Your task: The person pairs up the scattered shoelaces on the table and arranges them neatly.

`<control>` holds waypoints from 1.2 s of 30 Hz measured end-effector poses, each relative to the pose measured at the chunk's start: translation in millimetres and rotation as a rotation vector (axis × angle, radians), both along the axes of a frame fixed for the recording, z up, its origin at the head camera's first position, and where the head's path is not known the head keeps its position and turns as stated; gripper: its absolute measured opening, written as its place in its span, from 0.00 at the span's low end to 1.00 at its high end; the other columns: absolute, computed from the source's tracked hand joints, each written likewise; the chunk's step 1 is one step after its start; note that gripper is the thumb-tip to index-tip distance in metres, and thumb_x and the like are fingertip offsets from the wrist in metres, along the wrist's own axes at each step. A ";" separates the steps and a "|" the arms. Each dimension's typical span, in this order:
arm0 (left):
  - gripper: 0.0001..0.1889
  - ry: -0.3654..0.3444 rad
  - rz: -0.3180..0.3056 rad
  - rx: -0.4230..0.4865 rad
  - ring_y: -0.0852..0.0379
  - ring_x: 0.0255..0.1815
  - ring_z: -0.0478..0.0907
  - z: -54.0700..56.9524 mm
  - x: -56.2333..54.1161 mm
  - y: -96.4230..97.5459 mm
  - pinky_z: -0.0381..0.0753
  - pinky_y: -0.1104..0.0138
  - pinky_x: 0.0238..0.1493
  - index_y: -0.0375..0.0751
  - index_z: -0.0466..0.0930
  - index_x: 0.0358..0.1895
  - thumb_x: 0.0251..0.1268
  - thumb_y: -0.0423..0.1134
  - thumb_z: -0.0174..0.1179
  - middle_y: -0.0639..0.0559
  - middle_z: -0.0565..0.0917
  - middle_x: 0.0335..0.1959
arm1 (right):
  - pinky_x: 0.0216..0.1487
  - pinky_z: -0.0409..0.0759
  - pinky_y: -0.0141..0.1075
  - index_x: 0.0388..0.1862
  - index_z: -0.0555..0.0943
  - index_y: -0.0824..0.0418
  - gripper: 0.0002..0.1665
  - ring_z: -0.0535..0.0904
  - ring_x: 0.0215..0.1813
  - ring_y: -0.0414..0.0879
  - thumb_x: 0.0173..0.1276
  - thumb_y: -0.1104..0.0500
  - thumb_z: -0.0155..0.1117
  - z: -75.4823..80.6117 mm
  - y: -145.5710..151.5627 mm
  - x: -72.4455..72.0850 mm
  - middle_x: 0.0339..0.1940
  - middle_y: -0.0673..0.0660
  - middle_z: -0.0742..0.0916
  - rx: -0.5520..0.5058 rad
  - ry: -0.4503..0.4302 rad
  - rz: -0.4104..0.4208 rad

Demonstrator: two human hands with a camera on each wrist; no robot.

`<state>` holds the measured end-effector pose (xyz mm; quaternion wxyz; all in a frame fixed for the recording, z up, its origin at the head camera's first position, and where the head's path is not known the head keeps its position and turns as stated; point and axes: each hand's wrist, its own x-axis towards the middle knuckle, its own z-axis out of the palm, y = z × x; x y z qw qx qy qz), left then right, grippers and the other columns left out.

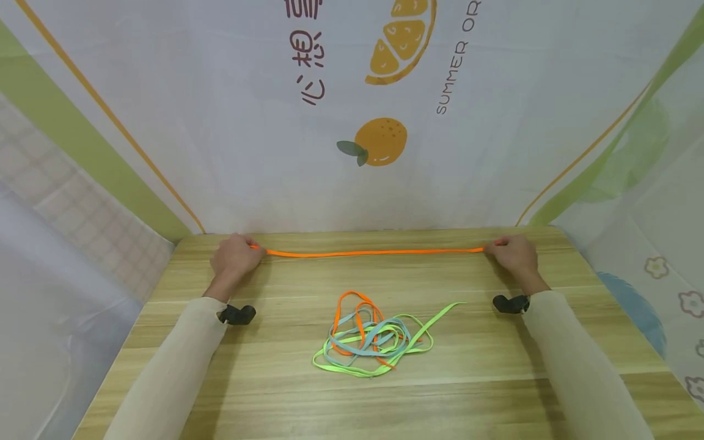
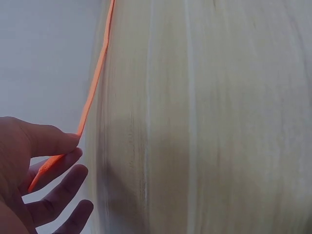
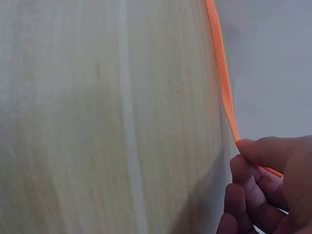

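An orange flat shoelace (image 1: 374, 252) runs nearly straight from side to side along the far part of the table. At its left end my left hand (image 1: 236, 256) pinches it between thumb and index finger, the other fingers loosely bent. My right hand (image 1: 514, 255) pinches the opposite end the same way, and a short tail shows behind the thumb in the right wrist view. Nearer to me lies a loose tangle of laces: a lime green lace (image 1: 352, 370), a grey-blue lace (image 1: 360, 351) and another orange lace (image 1: 337, 318).
The wooden table (image 1: 308, 409) ends at the back against a white cloth (image 1: 264, 171) printed with oranges and writing. Black wrist cameras sit on both cuffs. A blue round thing (image 1: 632, 311) shows beyond the table's right edge.
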<state>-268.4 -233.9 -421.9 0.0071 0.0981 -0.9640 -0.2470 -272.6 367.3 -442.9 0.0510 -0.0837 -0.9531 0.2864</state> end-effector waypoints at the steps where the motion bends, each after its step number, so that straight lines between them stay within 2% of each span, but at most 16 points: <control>1: 0.17 -0.005 0.000 -0.001 0.32 0.47 0.86 -0.3 0.0 -0.5 0.80 0.46 0.43 0.39 0.91 0.53 0.73 0.48 0.65 0.34 0.88 0.51 | 0.48 0.82 0.53 0.51 0.90 0.73 0.26 0.85 0.53 0.71 0.76 0.49 0.71 -0.2 -0.1 0.4 0.52 0.73 0.90 0.000 -0.004 0.000; 7: 0.17 -0.033 -0.002 0.000 0.36 0.45 0.86 -0.4 0.9 -1.8 0.79 0.52 0.37 0.40 0.93 0.52 0.72 0.48 0.66 0.35 0.90 0.51 | 0.43 0.80 0.46 0.51 0.90 0.73 0.26 0.85 0.51 0.67 0.76 0.49 0.71 -1.0 1.8 2.3 0.52 0.72 0.91 -0.014 -0.024 0.011; 14: 0.18 -0.051 -0.007 0.012 0.44 0.41 0.85 2.3 4.6 -3.8 0.76 0.58 0.32 0.39 0.93 0.54 0.74 0.49 0.67 0.38 0.91 0.52 | 0.52 0.82 0.55 0.58 0.89 0.73 0.28 0.84 0.57 0.70 0.78 0.47 0.69 -1.0 4.2 5.0 0.59 0.73 0.89 -0.026 -0.048 0.016; 17: 0.19 -0.061 -0.006 0.028 0.44 0.42 0.84 3.8 7.4 -4.9 0.77 0.58 0.33 0.39 0.92 0.57 0.75 0.48 0.66 0.38 0.90 0.55 | 0.55 0.82 0.58 0.60 0.87 0.72 0.30 0.84 0.59 0.71 0.78 0.45 0.68 -1.6 5.8 6.7 0.62 0.73 0.87 -0.016 -0.058 0.006; 20: 0.20 -0.061 -0.005 0.028 0.40 0.47 0.85 5.2 10.0 -6.7 0.79 0.55 0.38 0.38 0.91 0.60 0.76 0.48 0.64 0.37 0.89 0.59 | 0.55 0.82 0.59 0.63 0.85 0.72 0.34 0.83 0.60 0.72 0.79 0.42 0.67 -0.9 8.8 9.1 0.64 0.74 0.86 -0.001 -0.083 -0.006; 23: 0.21 -0.053 -0.009 0.026 0.36 0.54 0.85 5.9 11.7 -9.4 0.80 0.50 0.43 0.38 0.90 0.61 0.77 0.48 0.64 0.36 0.88 0.62 | 0.53 0.82 0.58 0.65 0.83 0.71 0.36 0.82 0.60 0.72 0.79 0.40 0.66 2.2 12.0 13.0 0.66 0.74 0.84 0.008 -0.124 -0.018; 26: 0.21 -0.048 -0.020 0.033 0.35 0.56 0.84 7.1 14.8 -12.0 0.80 0.49 0.44 0.37 0.89 0.61 0.77 0.49 0.63 0.35 0.87 0.62 | 0.48 0.82 0.56 0.66 0.81 0.70 0.36 0.82 0.59 0.71 0.79 0.39 0.64 4.9 14.5 16.6 0.65 0.74 0.84 0.017 -0.150 -0.032; 30: 0.22 -0.046 -0.029 0.048 0.35 0.56 0.84 8.2 19.2 -13.5 0.79 0.52 0.42 0.37 0.88 0.62 0.79 0.50 0.63 0.35 0.87 0.63 | 0.43 0.82 0.52 0.63 0.83 0.69 0.35 0.84 0.56 0.70 0.79 0.39 0.65 6.6 14.1 20.5 0.62 0.73 0.86 0.023 -0.130 -0.041; 36: 0.23 0.001 -0.057 0.080 0.36 0.53 0.85 13.5 26.8 -5.9 0.78 0.55 0.39 0.37 0.87 0.63 0.80 0.51 0.62 0.35 0.87 0.62 | 0.37 0.79 0.46 0.55 0.86 0.68 0.31 0.86 0.48 0.64 0.77 0.40 0.68 6.1 5.5 24.7 0.52 0.70 0.90 0.003 -0.018 -0.009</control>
